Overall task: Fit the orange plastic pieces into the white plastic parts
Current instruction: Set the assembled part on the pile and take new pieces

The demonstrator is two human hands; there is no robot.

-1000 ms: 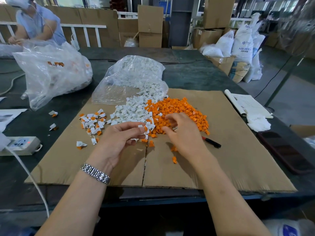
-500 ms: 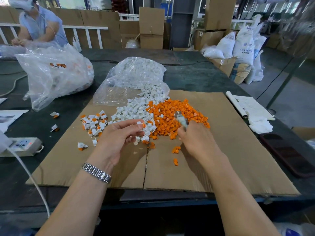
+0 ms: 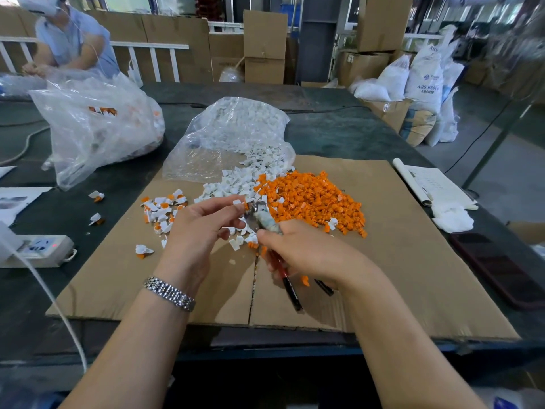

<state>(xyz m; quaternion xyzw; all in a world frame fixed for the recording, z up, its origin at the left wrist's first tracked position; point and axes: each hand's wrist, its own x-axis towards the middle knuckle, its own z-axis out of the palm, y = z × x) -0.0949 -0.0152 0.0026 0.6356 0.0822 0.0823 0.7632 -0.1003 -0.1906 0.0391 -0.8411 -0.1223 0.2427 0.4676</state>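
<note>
Head view: right hand (image 3: 306,249) gripped pliers (image 3: 261,218), left hand (image 3: 197,231) pinched white part (image 3: 238,202) at the tool's tip

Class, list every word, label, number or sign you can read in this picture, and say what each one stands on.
"ABS RESIN", partly blurred: on the white sack at the right, beside the table.
Smaller line beneath it on that sack: too blurred to read.
Printed sheet at the cardboard's right edge: too small to read.
Paper at the left edge: blurred, unreadable.
Cardboard boxes behind: no legible print.
</note>
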